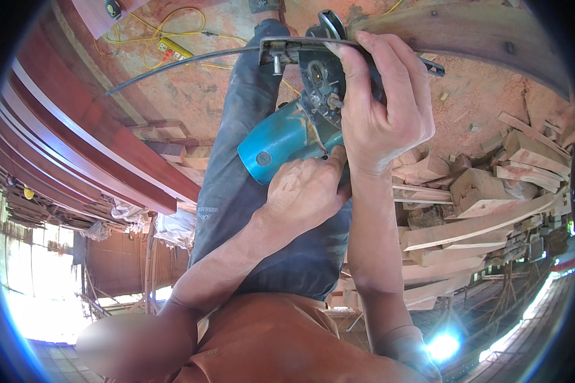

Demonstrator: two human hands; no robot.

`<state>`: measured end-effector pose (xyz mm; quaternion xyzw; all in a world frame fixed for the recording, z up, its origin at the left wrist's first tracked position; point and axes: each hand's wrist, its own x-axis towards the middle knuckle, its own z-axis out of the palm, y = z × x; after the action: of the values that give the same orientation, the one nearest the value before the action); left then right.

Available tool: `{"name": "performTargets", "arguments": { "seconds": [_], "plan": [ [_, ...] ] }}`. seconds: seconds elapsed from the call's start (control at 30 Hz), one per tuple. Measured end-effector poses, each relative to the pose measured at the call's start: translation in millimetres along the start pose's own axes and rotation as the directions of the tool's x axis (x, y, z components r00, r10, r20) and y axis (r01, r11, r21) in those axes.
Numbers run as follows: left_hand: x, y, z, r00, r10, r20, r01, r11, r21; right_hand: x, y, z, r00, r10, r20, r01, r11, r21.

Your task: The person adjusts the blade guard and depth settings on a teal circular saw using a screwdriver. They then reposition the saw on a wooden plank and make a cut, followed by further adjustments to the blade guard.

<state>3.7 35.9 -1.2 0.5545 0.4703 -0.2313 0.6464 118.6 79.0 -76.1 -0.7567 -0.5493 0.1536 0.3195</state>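
A teal power saw [268, 143], seemingly a circular saw, rests tilted across my thighs. Its dark guard and blade housing [320, 89] face away from my body, with the metal base plate [294, 43] along the far side. My left hand [305, 190] is closed around the saw's rear handle, its fingers partly hidden beneath. With thumb and fingers bent over the base plate's edge, my right hand [389, 105] grips the plate near its right half. A bolt [277, 65] sticks out of the plate's left end.
Dark red boards [102, 127] are stacked at the left. Cut wood blocks and offcuts [485, 191] pile up at the right. A long curved plank [466, 32] lies at the far right. On the dusty floor is a yellow power strip [175, 54] with a looped cord.
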Motion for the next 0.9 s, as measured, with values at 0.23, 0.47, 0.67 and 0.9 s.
{"name": "performTargets", "arguments": {
  "seconds": [0.23,0.47,0.67,0.9],
  "plan": [
    [-0.5,1.4,-3.1,1.000,0.006,0.003,-0.006,1.000,-0.019,-0.8,7.2,3.5,0.998,-0.045,-0.043,0.048,0.996,0.075],
    [-0.3,2.1,-5.4,1.000,0.013,0.007,-0.013,0.999,-0.029,-1.6,11.6,2.4,0.998,-0.049,-0.025,0.051,0.993,0.107],
    [0.4,3.2,-6.2,0.999,-0.007,0.040,0.009,0.999,-0.038,1.4,8.6,-1.1,1.000,-0.017,-0.001,0.017,0.992,0.122],
    [-0.7,3.2,-5.5,0.997,-0.033,0.065,0.035,0.999,-0.033,2.0,7.8,-14.9,0.998,0.011,0.063,-0.022,0.983,0.181]
  ]
}}
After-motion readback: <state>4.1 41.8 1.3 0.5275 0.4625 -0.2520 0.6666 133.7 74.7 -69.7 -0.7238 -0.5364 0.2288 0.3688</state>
